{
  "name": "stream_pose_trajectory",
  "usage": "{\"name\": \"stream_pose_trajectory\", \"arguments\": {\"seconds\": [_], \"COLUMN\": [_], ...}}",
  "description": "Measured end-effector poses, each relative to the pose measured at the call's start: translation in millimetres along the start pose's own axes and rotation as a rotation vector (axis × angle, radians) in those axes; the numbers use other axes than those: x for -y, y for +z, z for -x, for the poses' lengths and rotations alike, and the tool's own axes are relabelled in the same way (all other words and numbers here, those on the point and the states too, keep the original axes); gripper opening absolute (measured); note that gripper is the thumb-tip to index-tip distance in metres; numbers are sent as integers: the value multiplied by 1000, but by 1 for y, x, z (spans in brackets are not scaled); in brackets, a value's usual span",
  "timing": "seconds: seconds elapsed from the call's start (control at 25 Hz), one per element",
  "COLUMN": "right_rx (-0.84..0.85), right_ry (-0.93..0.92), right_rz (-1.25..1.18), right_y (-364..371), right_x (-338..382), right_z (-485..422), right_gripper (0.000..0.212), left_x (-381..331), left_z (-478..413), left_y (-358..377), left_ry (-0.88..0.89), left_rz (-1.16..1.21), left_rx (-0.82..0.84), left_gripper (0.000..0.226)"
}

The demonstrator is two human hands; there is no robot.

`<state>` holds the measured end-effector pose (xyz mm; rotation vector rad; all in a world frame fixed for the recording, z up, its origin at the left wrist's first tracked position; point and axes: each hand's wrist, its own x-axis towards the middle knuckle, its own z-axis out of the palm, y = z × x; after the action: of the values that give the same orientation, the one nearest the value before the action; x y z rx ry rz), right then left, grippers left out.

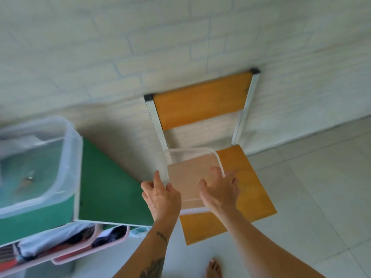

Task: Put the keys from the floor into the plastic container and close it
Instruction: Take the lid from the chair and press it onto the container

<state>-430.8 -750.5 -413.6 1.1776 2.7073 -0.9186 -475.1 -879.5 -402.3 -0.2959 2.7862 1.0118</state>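
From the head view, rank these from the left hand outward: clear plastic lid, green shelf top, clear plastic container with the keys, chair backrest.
From the left hand, nearest first:
1. Clear plastic lid: in its grip, over the chair seat.
2. Green shelf top: just to its left.
3. Clear plastic container with the keys: far left.
4. Orange wooden chair backrest: ahead, against the wall.
Items 3 and 4 are close to call.

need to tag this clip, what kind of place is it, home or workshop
Most likely a home room. A wooden chair stands on a tiled floor against a white brick-pattern wall, and pink bins of clothes sit under a green table.
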Motion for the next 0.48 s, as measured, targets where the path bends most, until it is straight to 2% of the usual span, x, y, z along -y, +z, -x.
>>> {"name": "stream_pose_trajectory", "arguments": {"seconds": [0.24, 0.48], "right_rx": [-164, -290], "right_ry": [-173, -391], "right_rz": [-39, -61], "right_y": [-71, -96], "right_x": [71, 155], "right_z": [21, 34], "right_gripper": [54, 62], "left_x": [-47, -66], "left_z": [4, -17], "left_y": [-90, -177], "left_ry": [135, 186], "left_rz": [56, -3], "left_rx": [-169, -360], "left_gripper": [54, 58]}}
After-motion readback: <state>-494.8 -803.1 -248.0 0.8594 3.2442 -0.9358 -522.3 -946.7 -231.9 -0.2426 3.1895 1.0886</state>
